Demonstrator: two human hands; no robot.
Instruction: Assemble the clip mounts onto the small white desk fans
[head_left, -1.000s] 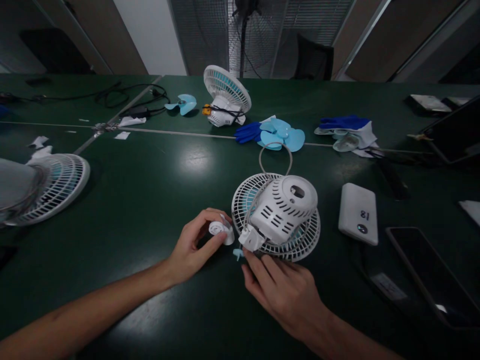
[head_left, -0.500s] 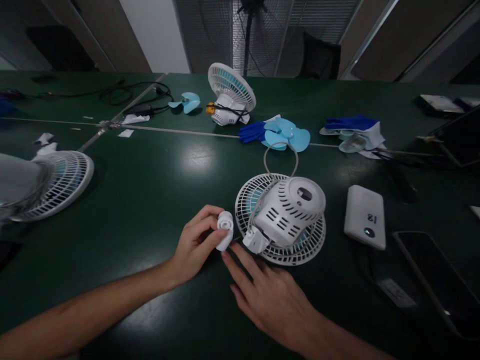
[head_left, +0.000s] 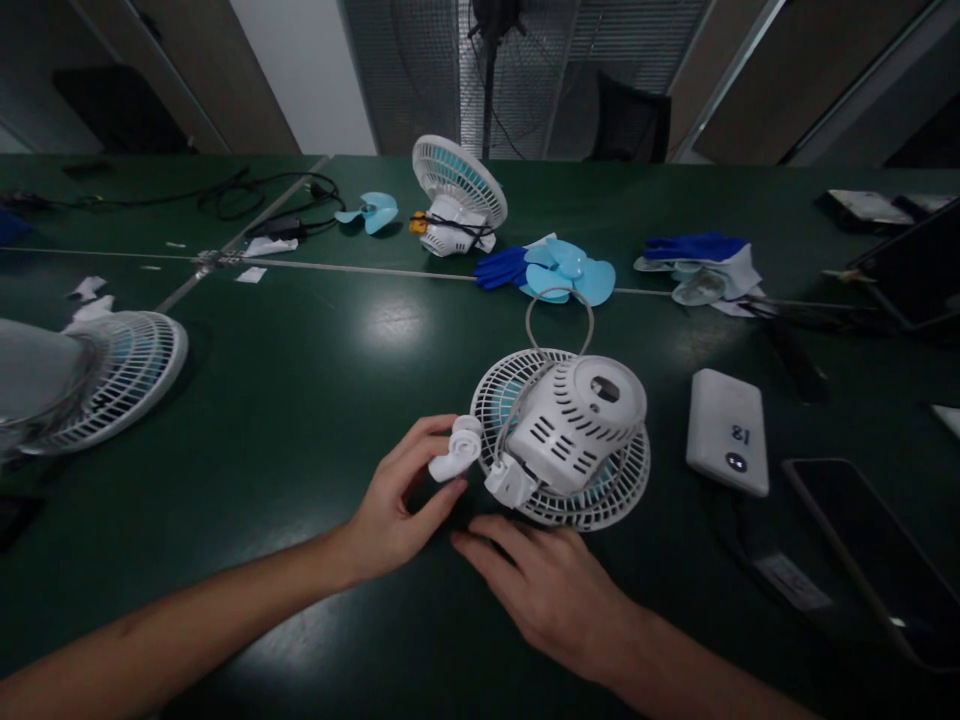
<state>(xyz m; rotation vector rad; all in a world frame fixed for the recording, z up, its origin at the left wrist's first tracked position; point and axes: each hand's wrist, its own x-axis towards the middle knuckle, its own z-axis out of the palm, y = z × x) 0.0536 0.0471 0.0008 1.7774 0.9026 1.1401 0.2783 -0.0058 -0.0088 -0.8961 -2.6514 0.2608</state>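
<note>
A small white fan [head_left: 564, 432] lies face down on the green table [head_left: 300, 380], its motor housing up and a wire loop behind it. My left hand [head_left: 397, 495] pinches a small white plastic part [head_left: 456, 455] just left of the fan's grille. My right hand [head_left: 551, 585] lies flat on the table in front of the fan, fingers stretched out toward the left, holding nothing.
A white power bank [head_left: 728, 443] and a dark tablet [head_left: 870, 560] lie to the right. Another white fan [head_left: 112, 375] lies at the left. Farther back are a third fan [head_left: 456, 200], blue fan blades [head_left: 570, 270], blue gloves [head_left: 694, 248] and cables [head_left: 255, 195].
My left hand turned the white part and moved it closer to the fan's grille. My right hand drew back from the fan's base and flattened on the table.
</note>
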